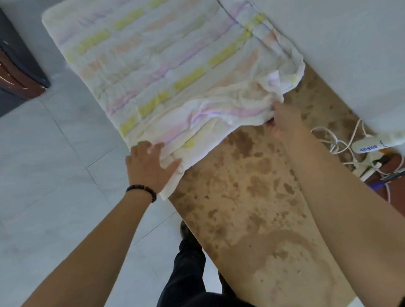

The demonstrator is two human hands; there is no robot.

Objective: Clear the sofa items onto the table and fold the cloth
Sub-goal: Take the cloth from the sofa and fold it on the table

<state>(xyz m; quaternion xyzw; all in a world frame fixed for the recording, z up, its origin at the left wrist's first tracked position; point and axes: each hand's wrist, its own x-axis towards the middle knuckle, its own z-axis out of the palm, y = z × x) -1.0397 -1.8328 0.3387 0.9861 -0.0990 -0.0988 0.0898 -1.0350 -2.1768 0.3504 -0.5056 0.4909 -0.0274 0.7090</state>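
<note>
A pale cloth [158, 61] with yellow, pink and orange stripes lies spread over the far half of a brown mottled table [247, 198]. Its near edge is rumpled and partly doubled over. My left hand [150, 166], with a dark bead bracelet at the wrist, grips the cloth's near left corner at the table edge. My right hand [282, 122] pinches the near right part of the rumpled edge. The sofa's own items are not visible.
A white wall [343, 38] runs along the table's right side. A white power strip [371, 144] with tangled cables lies at the right, above a brown surface. A dark and brown seat [3, 61] stands at the far left on the pale tiled floor [44, 186].
</note>
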